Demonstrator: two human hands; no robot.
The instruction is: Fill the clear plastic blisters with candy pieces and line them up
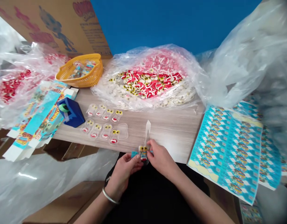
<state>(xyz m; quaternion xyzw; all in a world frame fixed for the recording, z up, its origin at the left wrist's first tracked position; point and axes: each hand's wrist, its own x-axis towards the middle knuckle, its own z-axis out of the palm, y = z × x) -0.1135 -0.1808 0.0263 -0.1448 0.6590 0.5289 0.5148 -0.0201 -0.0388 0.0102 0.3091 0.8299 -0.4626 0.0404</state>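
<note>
Blue-and-white paper is wrapping a small clear eyed packet point(142, 149) — both hands, left point(126, 169) and right point(159, 155), are holding it at the counter's point(173, 133) near edge, each grip closing thumb against fingers; clear trays point(106, 131) are lying beyond, leftward.

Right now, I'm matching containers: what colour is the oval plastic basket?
Oval plastic basket: yellow-orange, head view.

From your head, you look forward and down over your near left hand point(123, 171) and right hand point(161, 158), across the table point(176, 127) toward the blue panel point(176, 25).
</note>
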